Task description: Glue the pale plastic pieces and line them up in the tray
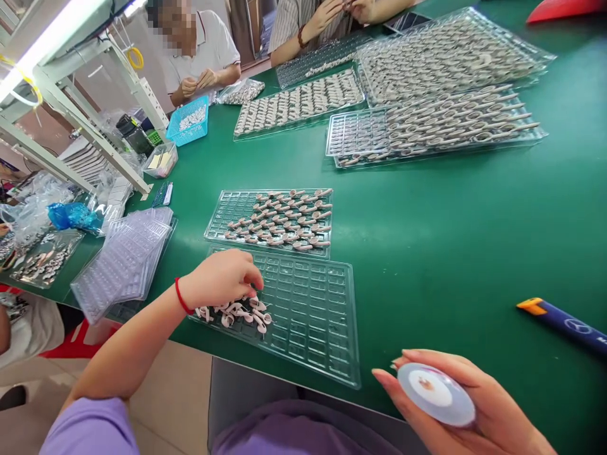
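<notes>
My left hand (222,278) rests fingers-down on a small heap of pale pink and white looped parts (241,314) lying in the near left corner of a clear compartment tray (313,316). Its fingers are curled onto the parts; whether one is pinched I cannot tell. My right hand (469,404) is at the table's near edge and holds a round white disc-shaped roll (436,393) between fingers and palm. Just beyond the near tray lies a second clear tray (227,218) partly filled with the same parts (289,218).
A stack of clear trays (126,262) lies at the left. Several filled trays (441,120) cover the far side of the green table (450,240). A blue and orange tool (564,322) lies at right. Two people sit opposite, near a blue basket (188,121).
</notes>
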The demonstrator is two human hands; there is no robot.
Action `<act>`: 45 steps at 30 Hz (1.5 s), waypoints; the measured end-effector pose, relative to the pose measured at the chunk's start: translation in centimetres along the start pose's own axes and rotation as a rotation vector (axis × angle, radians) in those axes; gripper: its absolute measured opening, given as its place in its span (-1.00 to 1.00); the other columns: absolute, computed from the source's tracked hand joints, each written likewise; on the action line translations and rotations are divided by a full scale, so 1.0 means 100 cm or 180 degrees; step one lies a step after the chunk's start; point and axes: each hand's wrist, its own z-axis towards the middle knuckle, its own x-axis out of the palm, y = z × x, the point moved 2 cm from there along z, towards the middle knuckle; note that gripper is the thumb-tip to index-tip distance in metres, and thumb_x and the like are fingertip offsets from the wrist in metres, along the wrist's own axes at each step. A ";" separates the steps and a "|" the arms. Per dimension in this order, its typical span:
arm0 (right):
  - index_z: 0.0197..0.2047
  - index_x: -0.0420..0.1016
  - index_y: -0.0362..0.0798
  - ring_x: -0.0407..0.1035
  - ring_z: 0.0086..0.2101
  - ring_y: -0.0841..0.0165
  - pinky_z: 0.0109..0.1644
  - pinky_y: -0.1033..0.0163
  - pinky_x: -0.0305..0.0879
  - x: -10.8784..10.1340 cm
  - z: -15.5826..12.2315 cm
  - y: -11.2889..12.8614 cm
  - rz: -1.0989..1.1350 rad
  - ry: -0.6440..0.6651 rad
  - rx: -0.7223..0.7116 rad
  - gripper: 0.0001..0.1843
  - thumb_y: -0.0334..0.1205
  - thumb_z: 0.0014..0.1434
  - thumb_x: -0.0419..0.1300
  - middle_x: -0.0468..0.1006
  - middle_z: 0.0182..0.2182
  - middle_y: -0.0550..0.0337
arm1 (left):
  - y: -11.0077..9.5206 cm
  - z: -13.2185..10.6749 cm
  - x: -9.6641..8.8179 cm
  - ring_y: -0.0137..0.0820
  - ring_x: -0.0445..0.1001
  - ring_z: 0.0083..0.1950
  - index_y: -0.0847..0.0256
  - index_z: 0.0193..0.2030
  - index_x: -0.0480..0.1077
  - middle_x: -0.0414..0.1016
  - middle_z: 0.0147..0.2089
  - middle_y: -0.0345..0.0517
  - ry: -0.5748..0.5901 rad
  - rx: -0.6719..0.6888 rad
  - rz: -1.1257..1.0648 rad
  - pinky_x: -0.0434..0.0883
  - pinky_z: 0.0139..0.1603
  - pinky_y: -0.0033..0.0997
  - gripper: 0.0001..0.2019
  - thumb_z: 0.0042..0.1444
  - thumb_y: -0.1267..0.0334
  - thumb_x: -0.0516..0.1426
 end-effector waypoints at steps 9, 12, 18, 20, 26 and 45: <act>-0.15 0.44 0.05 0.44 -0.47 0.36 -0.38 0.28 0.45 -0.002 0.009 0.016 -0.0309 0.0073 -0.0070 -0.72 0.01 0.17 0.28 0.55 -0.34 0.18 | -0.012 -0.027 0.020 -0.38 0.50 -0.36 0.13 -0.26 0.60 0.55 -0.43 -0.20 -0.0780 -0.0415 -0.0142 0.34 -0.30 -0.44 -0.89 0.13 0.37 0.23; -0.16 0.44 0.05 0.45 -0.48 0.36 -0.40 0.30 0.45 -0.003 0.009 0.017 -0.0279 0.0082 -0.0067 -0.73 0.00 0.16 0.29 0.56 -0.34 0.18 | -0.022 -0.045 0.028 -0.42 0.53 -0.40 0.13 -0.22 0.60 0.62 -0.41 -0.20 -0.1190 -0.0588 -0.1244 0.41 -0.31 -0.48 -0.87 0.13 0.34 0.21; -0.12 0.43 0.03 0.46 -0.49 0.40 -0.45 0.39 0.45 0.001 0.007 0.017 -0.0139 0.0233 0.0022 -0.68 0.04 0.17 0.28 0.56 -0.34 0.17 | -0.047 -0.076 0.071 -0.31 0.63 -0.25 0.25 -0.16 0.59 0.66 -0.23 -0.01 -0.1252 -0.0825 -0.3282 0.56 -0.16 -0.40 -0.76 -0.03 0.32 0.30; -0.08 0.41 0.02 0.49 -0.45 0.40 -0.41 0.41 0.47 0.006 0.003 0.021 0.0012 0.0367 -0.0107 -0.67 0.02 0.18 0.26 0.56 -0.31 0.16 | -0.054 -0.083 0.086 -0.32 0.61 -0.27 0.26 -0.18 0.58 0.65 -0.27 -0.02 -0.1301 -0.0883 -0.3728 0.57 -0.17 -0.40 -0.75 -0.05 0.28 0.34; 0.06 0.31 0.00 0.53 -0.28 0.37 -0.24 0.38 0.49 0.022 -0.024 0.036 0.0332 0.0855 -0.0142 -0.68 -0.07 0.29 0.16 0.57 -0.19 0.11 | -0.069 -0.096 0.116 -0.37 0.62 -0.26 0.22 -0.28 0.52 0.65 -0.30 -0.09 -0.1856 -0.1614 -0.4252 0.54 -0.20 -0.51 -0.82 -0.01 0.23 0.37; 0.22 0.31 -0.08 0.40 -0.44 0.39 -0.38 0.30 0.40 0.014 -0.026 0.034 0.0506 0.1264 -0.1290 -0.46 -0.45 0.18 0.22 0.55 -0.36 0.15 | -0.082 -0.103 0.129 -0.35 0.49 -0.25 0.30 -0.09 0.51 0.60 -0.27 -0.03 -0.2924 -0.0143 0.0077 0.54 -0.23 -0.37 -0.79 0.15 0.56 0.21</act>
